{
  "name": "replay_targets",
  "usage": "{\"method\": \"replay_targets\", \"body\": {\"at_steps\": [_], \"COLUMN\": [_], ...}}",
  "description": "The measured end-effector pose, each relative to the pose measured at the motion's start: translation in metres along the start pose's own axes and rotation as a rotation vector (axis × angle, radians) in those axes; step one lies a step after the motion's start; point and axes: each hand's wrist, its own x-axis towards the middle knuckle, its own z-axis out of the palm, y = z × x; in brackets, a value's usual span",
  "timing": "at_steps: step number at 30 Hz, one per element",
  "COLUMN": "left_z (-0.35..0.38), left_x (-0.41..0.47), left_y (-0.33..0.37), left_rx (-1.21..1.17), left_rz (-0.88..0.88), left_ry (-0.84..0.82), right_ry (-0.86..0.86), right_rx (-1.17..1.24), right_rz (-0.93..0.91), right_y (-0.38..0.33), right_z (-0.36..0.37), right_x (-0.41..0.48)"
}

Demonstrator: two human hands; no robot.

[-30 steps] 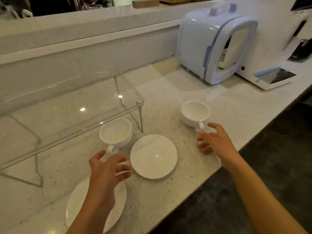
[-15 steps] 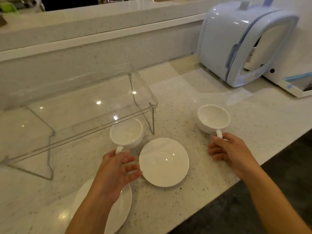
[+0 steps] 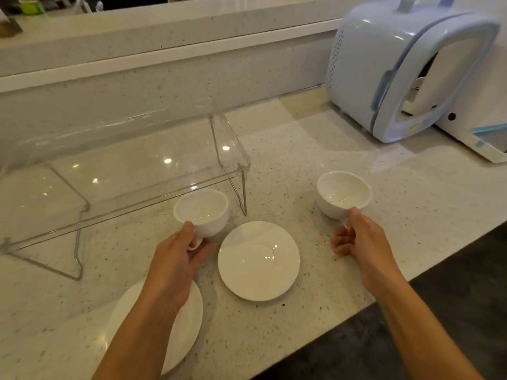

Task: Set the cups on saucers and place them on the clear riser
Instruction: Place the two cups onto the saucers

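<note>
Two white cups stand on the speckled counter. My left hand grips the handle of the left cup, which sits just under the front edge of the clear riser. My right hand pinches the handle of the right cup, thumb on top. Between my hands lies a bare white saucer. A second saucer lies near the counter's front edge, largely hidden under my left forearm. The riser's top holds nothing.
A pale blue boxy appliance with a handle stands at the back right, with a white machine beside it. A raised stone ledge runs along the back. The counter's front edge drops to a dark floor at the right.
Both hands have closed in from the counter onto the cup handles: the left now grips the left cup's handle, the right pinches the right cup's. The cups look slightly tilted.
</note>
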Motion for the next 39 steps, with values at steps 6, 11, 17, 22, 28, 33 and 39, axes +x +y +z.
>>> {"method": "replay_targets", "body": {"at_steps": [6, 11, 17, 22, 28, 33, 39], "left_z": [-0.016, -0.04, -0.075, -0.103, -0.125, -0.134, -0.137], "left_x": [-0.019, -0.041, -0.067, -0.084, -0.097, -0.102, -0.108], "left_y": [-0.003, -0.005, -0.01, -0.016, -0.022, -0.023, -0.024], "left_rx": [-0.054, -0.105, -0.148, -0.14, -0.108, -0.126, -0.116], "left_rz": [0.043, 0.094, 0.104, 0.086, 0.011, -0.032, -0.047], "left_ry": [0.037, 0.053, 0.049, 0.024, 0.101, 0.13, 0.128], "right_ry": [-0.043, -0.083, -0.19, -0.321, -0.349, -0.355, -0.364], "right_rx": [-0.026, -0.078, -0.094, -0.138, -0.188, -0.255, -0.29], "right_rz": [-0.056, -0.108, -0.182, -0.22, -0.199, -0.214, -0.224], "right_y": [0.009, 0.016, 0.019, 0.021, 0.028, 0.03, 0.026], "right_z": [0.001, 0.006, 0.017, 0.033, 0.045, 0.047, 0.05], "right_x": [-0.014, -0.031, -0.056, -0.073, -0.082, -0.087, -0.086]}}
